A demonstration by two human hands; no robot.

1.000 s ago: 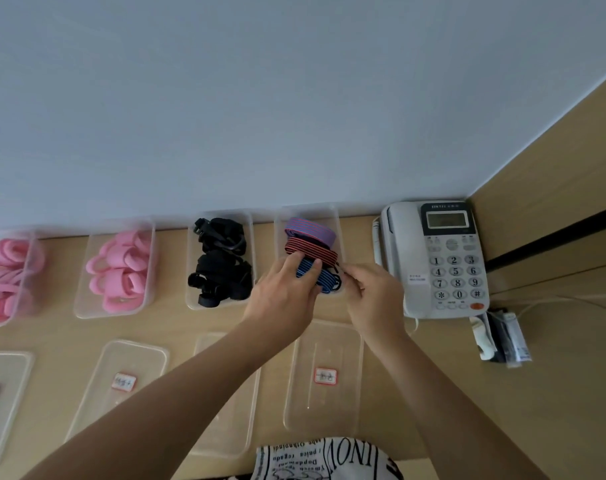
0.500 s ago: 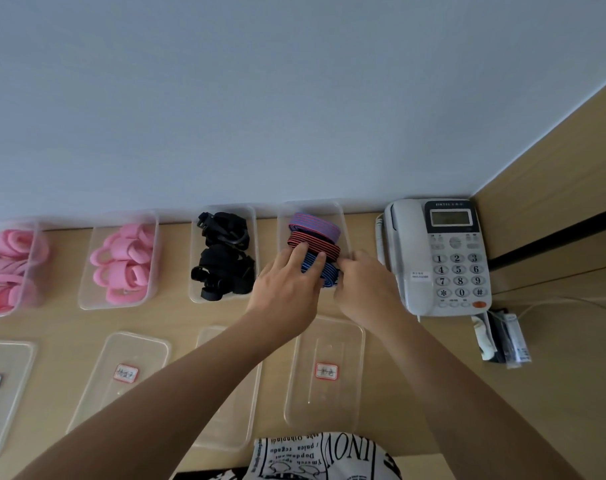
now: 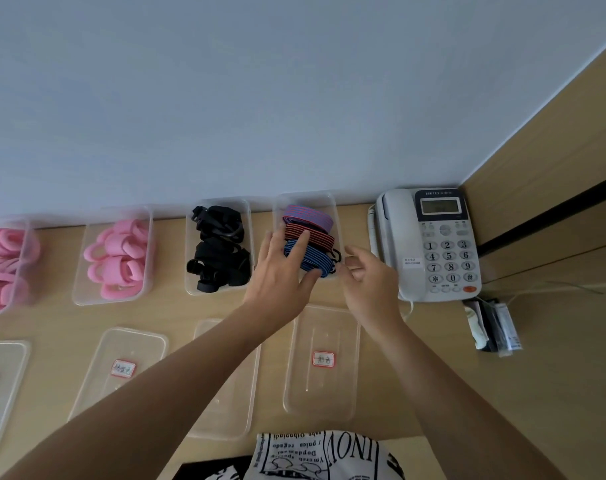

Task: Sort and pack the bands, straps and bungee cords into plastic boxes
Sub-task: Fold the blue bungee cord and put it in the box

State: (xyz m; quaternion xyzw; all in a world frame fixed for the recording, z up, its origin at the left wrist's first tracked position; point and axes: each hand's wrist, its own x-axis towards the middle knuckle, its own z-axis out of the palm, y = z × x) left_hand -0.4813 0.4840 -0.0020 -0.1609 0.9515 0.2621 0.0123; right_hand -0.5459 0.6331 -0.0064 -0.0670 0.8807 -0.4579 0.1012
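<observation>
Blue bungee cord point(image 3: 310, 259), coiled, blue with thin red stripes and black hook ends on its right, lies at the near end of the rightmost clear box point(image 3: 332, 199) by the far wall. Behind it in the same box sit a red-black striped coil point(image 3: 310, 234) and a purple-red striped coil point(image 3: 308, 216). Left hand point(image 3: 280, 275) is released, straight fingers resting on the blue coil. Right hand point(image 3: 369, 282) hovers just right of the box, fingers loosely curled, holding nothing. Labelled lid point(image 3: 324, 362) lies on the table near the box.
</observation>
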